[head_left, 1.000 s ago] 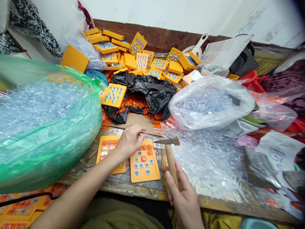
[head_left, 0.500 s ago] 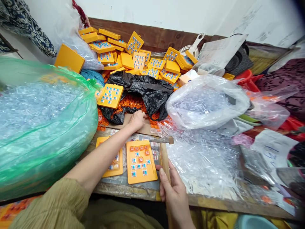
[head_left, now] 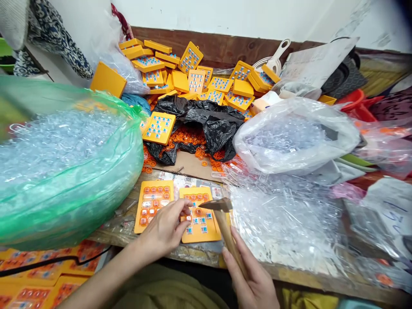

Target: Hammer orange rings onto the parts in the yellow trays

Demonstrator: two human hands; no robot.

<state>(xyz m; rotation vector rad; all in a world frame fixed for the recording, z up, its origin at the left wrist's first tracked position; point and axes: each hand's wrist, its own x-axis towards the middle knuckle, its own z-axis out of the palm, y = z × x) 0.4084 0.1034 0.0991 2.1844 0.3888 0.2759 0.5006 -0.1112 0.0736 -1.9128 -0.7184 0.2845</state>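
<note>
The wooden handle of a small hammer is in my right hand, fingers closed round it. The hammer's pointed head hangs over the right side of a yellow board with blue-centred sockets and several orange caps. My left hand is at this board's left edge, fingers curled and pinched. An orange cap shows at its fingertips, partly hidden by them. Just to the left lies another yellow board, covered with orange and clear caps; my left hand overlaps its lower right corner.
Behind the boards, a black plastic bag holds loose orange caps. A green bag of clear pieces bulges at left. A white bag and a heap of clear plastic pieces lie right. Yellow boards are piled at the back.
My left hand has come back from the loose orange caps by the black bag to the near yellow board. The hammer has tilted, and its head has moved left over that board.
</note>
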